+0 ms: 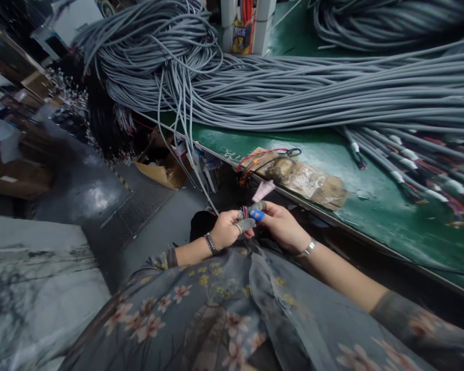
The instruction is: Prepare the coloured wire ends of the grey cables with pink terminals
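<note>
**Both hands on a cable end, below the desk edge**

The left hand [225, 230] is closed around the end of a grey cable [195, 170], its coloured wires [243, 211] fanning out at the fingertips. The right hand [282, 226] pinches a small blue piece [257, 215] against those wires. Keeping the wires spread and the cable steady looks wise. Above, the green desk [332, 154] carries a heavy pile of cables [294, 93], a taped cardboard pad [305, 178] and loose red and black leads [263, 154]; hanging strands crowd the hands.

The cable bundle [294, 98] is grey; the workbench [325, 154] dark green; the loose wires [263, 154] on it red and black; the garment [216, 309] grey with pink and yellow blossoms; the fingertip covers [257, 215] blue and grey; the cardboard box [162, 172] brown.
</note>
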Available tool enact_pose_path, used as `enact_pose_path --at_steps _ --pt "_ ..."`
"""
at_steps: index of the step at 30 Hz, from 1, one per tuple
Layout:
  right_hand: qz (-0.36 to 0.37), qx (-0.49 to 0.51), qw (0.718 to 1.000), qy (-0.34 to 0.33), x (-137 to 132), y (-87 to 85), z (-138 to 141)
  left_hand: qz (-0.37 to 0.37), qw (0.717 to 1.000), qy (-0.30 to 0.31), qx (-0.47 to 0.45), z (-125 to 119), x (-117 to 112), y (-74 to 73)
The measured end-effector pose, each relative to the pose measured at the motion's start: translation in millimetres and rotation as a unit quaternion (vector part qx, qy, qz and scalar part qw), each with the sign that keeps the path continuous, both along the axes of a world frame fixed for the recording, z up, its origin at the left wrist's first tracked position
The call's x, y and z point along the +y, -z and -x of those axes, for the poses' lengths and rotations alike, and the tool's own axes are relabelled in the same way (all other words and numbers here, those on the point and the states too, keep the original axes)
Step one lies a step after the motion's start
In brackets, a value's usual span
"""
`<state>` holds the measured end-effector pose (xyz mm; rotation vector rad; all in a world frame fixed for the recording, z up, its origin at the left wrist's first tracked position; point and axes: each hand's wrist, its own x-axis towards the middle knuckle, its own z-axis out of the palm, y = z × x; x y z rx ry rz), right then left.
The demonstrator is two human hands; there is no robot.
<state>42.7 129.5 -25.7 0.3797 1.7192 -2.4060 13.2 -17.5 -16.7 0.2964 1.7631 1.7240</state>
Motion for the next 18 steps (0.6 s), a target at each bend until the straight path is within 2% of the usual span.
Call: enact_pose_path --at_steps 4,7,13,18 --pt "0.085 -0.05 0.995 0.014 2 0.6 -1 -0.031 0.998 -0.046 -0.005 0 1 4.4" --pt "0.112 -0.059 0.992 0.0 3 1.0 -3 -0.05 0.996 -0.07 -0.007 1 2 7.7" --pt "0.015 -0.041 0.999 -0.009 0 -3.0 0 -0.021 0.999 -0.03 -0.007 1 2 3.6" --pt "-0.07 0.025 0.997 -0.018 1 -13.5 2 -0.001 1.0 -0.007 -0.023 2 1 -0.4"
